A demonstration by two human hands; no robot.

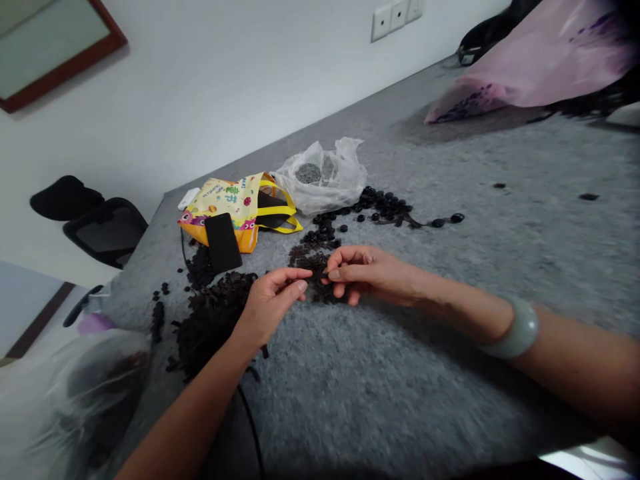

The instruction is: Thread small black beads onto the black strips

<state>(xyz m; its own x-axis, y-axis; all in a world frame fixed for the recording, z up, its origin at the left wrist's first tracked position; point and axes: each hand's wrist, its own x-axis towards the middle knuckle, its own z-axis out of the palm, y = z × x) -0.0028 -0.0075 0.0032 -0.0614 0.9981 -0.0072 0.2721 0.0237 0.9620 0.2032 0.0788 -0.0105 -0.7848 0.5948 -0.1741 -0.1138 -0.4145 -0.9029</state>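
The left hand (273,303) and right hand (363,273) pinch a dark strand of small black pieces (315,270) between their fingertips, low over a grey felt worktop (400,400), with a heap of similar dark pieces (210,327) just beside the left hand and a pale jade bangle (510,328) on the right wrist.

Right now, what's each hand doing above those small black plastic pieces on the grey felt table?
Left hand: pinched closed, held item unclear.
Right hand: closed, pinching a small black piece.
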